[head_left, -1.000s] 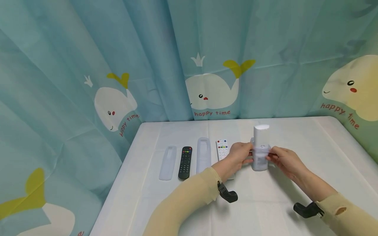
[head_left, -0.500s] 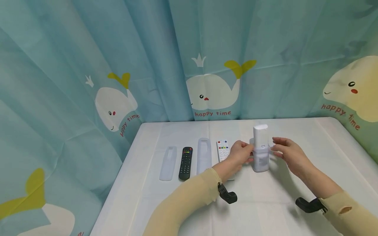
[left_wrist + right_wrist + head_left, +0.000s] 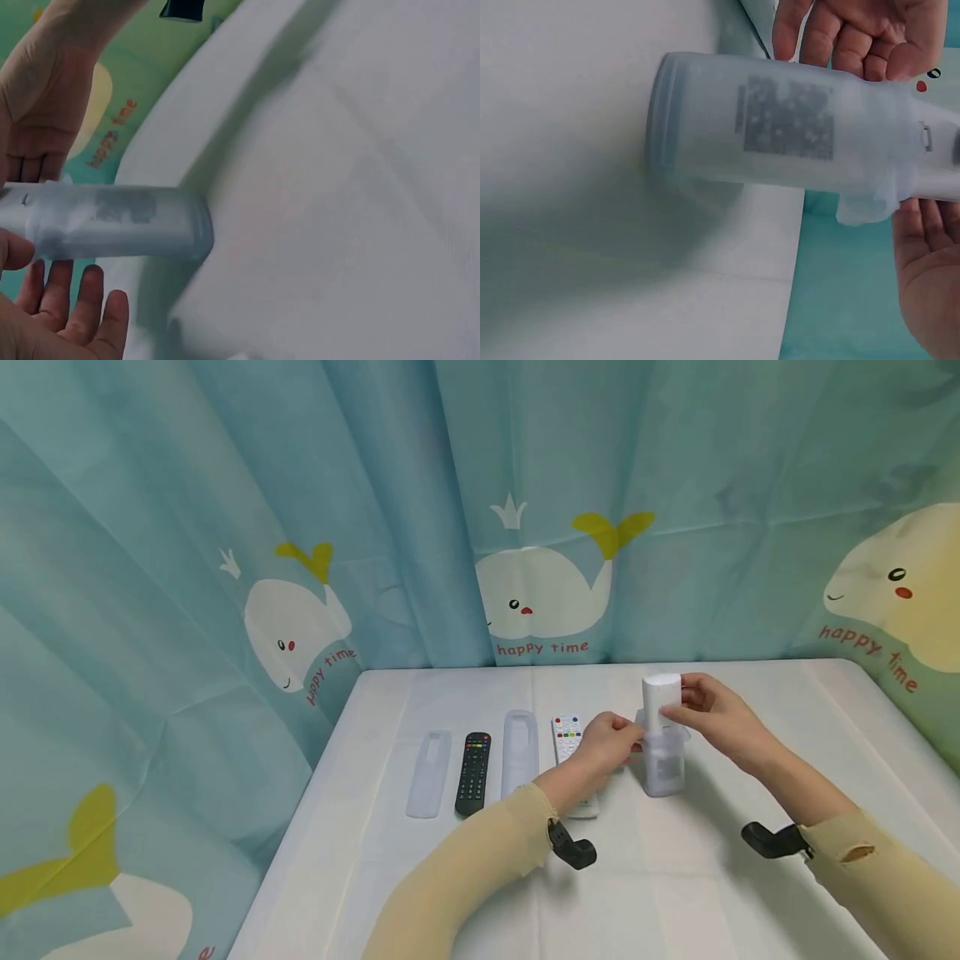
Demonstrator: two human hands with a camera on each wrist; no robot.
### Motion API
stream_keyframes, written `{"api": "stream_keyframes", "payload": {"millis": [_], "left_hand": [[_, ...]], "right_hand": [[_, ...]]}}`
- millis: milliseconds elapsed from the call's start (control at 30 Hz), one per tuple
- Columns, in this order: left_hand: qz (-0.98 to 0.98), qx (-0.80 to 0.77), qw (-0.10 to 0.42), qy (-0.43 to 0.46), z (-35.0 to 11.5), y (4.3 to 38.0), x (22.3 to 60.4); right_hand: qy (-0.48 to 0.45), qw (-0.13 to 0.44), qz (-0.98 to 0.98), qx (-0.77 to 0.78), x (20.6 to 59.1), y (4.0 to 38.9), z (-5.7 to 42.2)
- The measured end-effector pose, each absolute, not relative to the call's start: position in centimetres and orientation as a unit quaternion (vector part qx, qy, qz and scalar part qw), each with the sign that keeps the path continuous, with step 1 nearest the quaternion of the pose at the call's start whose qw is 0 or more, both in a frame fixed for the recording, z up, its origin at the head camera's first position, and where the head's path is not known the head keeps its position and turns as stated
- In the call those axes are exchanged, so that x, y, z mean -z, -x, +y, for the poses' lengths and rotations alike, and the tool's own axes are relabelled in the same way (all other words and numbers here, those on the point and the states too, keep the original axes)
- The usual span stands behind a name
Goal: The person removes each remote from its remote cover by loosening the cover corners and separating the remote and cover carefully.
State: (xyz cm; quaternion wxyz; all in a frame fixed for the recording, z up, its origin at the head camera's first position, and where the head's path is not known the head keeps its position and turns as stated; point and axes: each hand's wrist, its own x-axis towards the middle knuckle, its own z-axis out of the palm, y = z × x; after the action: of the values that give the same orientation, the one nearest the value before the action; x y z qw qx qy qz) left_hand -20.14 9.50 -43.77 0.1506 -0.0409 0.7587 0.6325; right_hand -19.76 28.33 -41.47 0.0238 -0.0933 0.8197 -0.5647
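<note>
A white remote control (image 3: pixel 660 695) stands upright, its lower part inside a translucent sleeve-like cover (image 3: pixel 664 770). My left hand (image 3: pixel 604 745) pinches the cover's rim from the left, as the right wrist view shows with that hand (image 3: pixel 866 34) at the top. From the right, my right hand (image 3: pixel 726 720) holds the bare upper part of the remote between thumb and fingers. A dark printed square shows through the cover (image 3: pixel 124 221) in the left wrist view. The folded rim of the cover (image 3: pixel 866 214) sticks out at one side in the right wrist view.
Left of my hands lie a white remote with coloured buttons (image 3: pixel 567 735), partly hidden by my left hand, a long translucent cover (image 3: pixel 519 747), a black remote (image 3: pixel 473 774) and a shorter translucent cover (image 3: pixel 429 775). A curtain (image 3: pixel 405 527) hangs behind the white table (image 3: pixel 600 910).
My right hand has let go of the cover's rim, moved up and taken hold of the remote's upper part. My left hand stays at the rim.
</note>
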Motion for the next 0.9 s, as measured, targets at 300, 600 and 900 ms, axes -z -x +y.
{"api": "stream_keyframes", "payload": {"millis": [300, 600, 900], "left_hand": [[0.879, -0.451, 0.094, -0.121, 7.6, 20.9, 44.0], [0.941, -0.207, -0.068, -0.257, 7.2, 20.8, 43.8], [0.926, -0.127, -0.190, -0.300, 7.0, 20.9, 44.1]], "right_hand": [[0.095, 0.009, 0.829, 0.551, 41.2, 20.2, 28.3], [0.070, 0.003, 0.800, 0.595, 41.0, 20.3, 28.5], [0.038, 0.038, 0.664, 0.745, 41.0, 20.1, 28.5]]}}
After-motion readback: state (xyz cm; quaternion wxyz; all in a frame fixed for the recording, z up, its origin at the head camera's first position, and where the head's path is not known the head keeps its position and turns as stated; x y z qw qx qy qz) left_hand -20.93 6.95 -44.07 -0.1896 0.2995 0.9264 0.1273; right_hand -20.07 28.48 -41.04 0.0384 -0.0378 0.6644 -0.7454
